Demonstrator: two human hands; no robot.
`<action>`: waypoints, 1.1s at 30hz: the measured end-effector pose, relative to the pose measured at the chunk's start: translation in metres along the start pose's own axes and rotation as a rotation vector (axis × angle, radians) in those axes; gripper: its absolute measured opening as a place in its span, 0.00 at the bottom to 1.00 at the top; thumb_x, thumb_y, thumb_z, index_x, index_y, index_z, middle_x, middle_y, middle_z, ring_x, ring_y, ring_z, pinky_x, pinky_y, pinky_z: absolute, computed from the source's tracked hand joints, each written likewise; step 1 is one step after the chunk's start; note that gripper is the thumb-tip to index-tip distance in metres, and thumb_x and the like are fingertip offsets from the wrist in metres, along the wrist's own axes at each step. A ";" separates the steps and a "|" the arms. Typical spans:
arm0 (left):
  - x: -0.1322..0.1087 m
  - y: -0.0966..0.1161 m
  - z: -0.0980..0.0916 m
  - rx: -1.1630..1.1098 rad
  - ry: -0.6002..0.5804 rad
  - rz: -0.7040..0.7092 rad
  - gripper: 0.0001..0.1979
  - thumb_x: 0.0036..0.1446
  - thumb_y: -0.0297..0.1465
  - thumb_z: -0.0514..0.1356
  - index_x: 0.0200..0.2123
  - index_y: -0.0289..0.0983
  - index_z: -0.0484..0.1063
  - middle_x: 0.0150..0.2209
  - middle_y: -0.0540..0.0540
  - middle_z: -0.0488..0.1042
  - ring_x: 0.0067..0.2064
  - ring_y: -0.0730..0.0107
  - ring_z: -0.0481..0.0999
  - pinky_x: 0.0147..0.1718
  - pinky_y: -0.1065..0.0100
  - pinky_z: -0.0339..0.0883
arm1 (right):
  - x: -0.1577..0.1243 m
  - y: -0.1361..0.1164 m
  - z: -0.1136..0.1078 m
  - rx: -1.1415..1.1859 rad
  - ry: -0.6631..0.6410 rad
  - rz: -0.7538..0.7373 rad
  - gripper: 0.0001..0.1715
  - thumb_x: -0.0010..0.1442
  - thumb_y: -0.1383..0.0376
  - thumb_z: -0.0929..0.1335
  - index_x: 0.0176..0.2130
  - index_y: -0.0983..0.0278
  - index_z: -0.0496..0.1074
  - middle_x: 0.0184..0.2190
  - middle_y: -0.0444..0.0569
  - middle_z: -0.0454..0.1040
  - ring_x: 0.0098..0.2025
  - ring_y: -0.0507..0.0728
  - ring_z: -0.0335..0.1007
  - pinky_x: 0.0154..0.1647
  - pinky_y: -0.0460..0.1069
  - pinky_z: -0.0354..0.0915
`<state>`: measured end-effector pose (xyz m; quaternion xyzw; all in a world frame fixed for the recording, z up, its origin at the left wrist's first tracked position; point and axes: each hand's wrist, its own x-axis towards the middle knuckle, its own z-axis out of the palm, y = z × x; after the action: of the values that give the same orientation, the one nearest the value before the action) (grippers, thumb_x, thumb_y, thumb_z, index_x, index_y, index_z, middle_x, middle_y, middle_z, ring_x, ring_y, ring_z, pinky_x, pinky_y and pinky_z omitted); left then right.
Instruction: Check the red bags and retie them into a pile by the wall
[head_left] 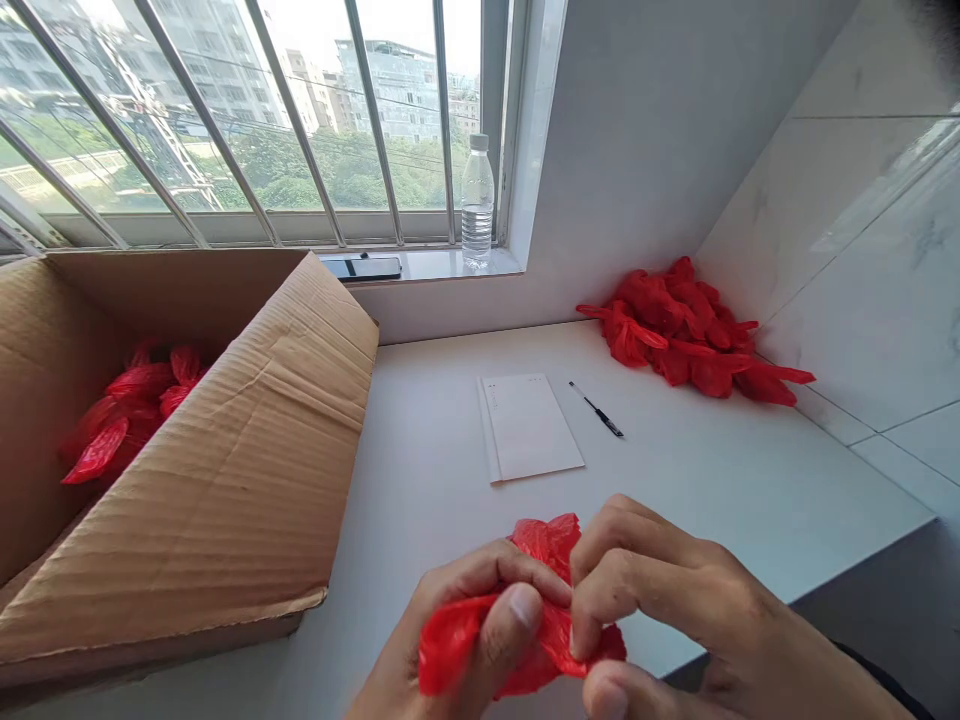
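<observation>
Near the front edge of the white table, both hands are on a crumpled red plastic bag. My left hand is closed around it, thumb on top, with one end of the bag sticking out to the left. My right hand has its bent fingertips against the right part of the bag, and its thumb is lower down. Whether the bag is knotted under the fingers is hidden.
An open cardboard box on the left holds red bags. A heap of red bags lies at the back right. A notebook and pen lie mid-table. On the sill are a water bottle and phone.
</observation>
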<state>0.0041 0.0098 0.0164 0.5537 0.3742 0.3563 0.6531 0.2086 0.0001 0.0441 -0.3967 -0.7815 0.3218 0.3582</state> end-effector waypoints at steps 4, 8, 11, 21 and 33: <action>0.004 -0.016 -0.002 0.188 -0.018 0.251 0.14 0.65 0.39 0.61 0.28 0.39 0.75 0.30 0.45 0.74 0.30 0.68 0.72 0.28 0.69 0.66 | 0.008 0.014 0.016 0.077 -0.006 0.082 0.23 0.68 0.46 0.66 0.54 0.55 0.73 0.51 0.50 0.76 0.54 0.59 0.73 0.54 0.52 0.72; 0.002 -0.032 -0.004 0.427 0.112 0.450 0.06 0.65 0.28 0.58 0.39 0.42 0.76 0.26 0.51 0.73 0.25 0.74 0.67 0.26 0.72 0.62 | 0.017 0.037 0.029 0.219 -0.115 0.172 0.22 0.75 0.51 0.58 0.54 0.60 0.72 0.37 0.47 0.77 0.44 0.56 0.75 0.48 0.51 0.70; 0.003 -0.038 -0.010 0.568 0.151 0.570 0.17 0.61 0.21 0.61 0.50 0.45 0.73 0.36 0.48 0.80 0.32 0.71 0.76 0.31 0.73 0.69 | 0.019 0.048 0.035 0.251 -0.143 0.256 0.20 0.76 0.55 0.56 0.52 0.61 0.71 0.29 0.41 0.71 0.30 0.52 0.67 0.34 0.47 0.64; 0.005 -0.068 -0.016 0.709 0.407 0.678 0.20 0.68 0.24 0.55 0.58 0.48 0.75 0.52 0.41 0.74 0.50 0.63 0.78 0.43 0.69 0.75 | 0.022 0.060 0.037 0.353 -0.263 0.237 0.12 0.72 0.60 0.62 0.43 0.63 0.72 0.34 0.44 0.73 0.33 0.52 0.65 0.35 0.47 0.62; -0.043 -0.124 -0.059 1.227 0.318 0.512 0.32 0.66 0.18 0.54 0.72 0.36 0.56 0.66 0.38 0.69 0.70 0.52 0.61 0.68 0.49 0.54 | -0.038 0.116 0.022 -0.063 0.045 0.594 0.12 0.73 0.58 0.62 0.39 0.58 0.70 0.35 0.44 0.73 0.32 0.54 0.65 0.23 0.48 0.53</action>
<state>-0.0619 -0.0171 -0.1084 0.8357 0.4569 0.3000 0.0532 0.2518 0.0184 -0.0703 -0.6259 -0.6329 0.3791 0.2530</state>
